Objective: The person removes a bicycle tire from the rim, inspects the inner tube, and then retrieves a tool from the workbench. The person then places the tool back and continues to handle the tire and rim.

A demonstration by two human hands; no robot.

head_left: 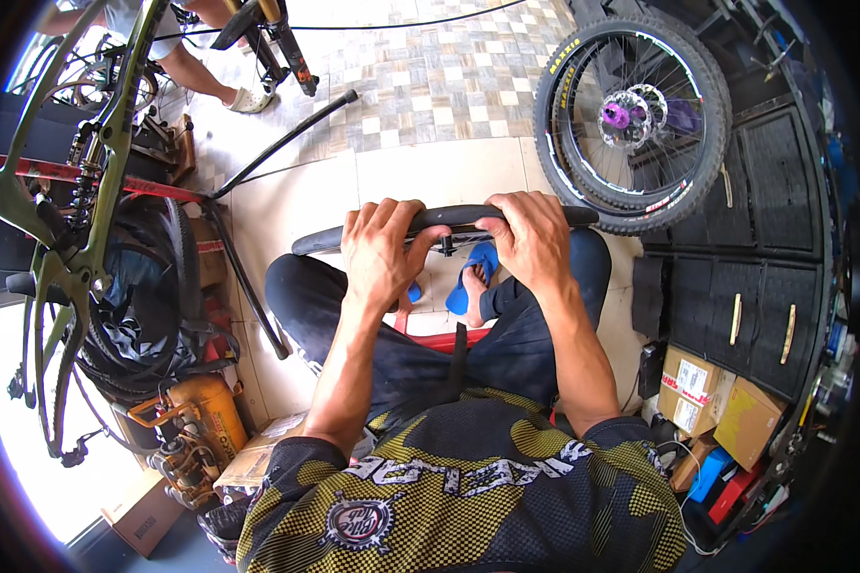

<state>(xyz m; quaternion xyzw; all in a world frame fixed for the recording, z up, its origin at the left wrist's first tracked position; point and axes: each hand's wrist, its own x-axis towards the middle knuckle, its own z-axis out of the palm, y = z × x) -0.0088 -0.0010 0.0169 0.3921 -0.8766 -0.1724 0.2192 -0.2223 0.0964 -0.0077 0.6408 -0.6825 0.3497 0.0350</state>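
Observation:
A bicycle wheel with a black tire [461, 215] stands upright in front of me between my knees, its tread seen from above. My left hand [382, 246] is closed over the tire left of the middle, fingers across the top and thumb along the near side. On the right, my right hand [532, 239] grips the same tire in a mirrored way, thumb pointing inward. The two thumbs press on the near sidewall with a short gap between them. A dark hub end [445, 245] shows below the tire; most of the rim and spokes are hidden.
A knobby-tired wheel [715, 124] with a purple hub leans against black cabinets [769, 239] at the right. A green bike frame [117, 143] hangs at the left above tires and an orange machine [222, 420]. A person's leg [196, 76] is at the far left.

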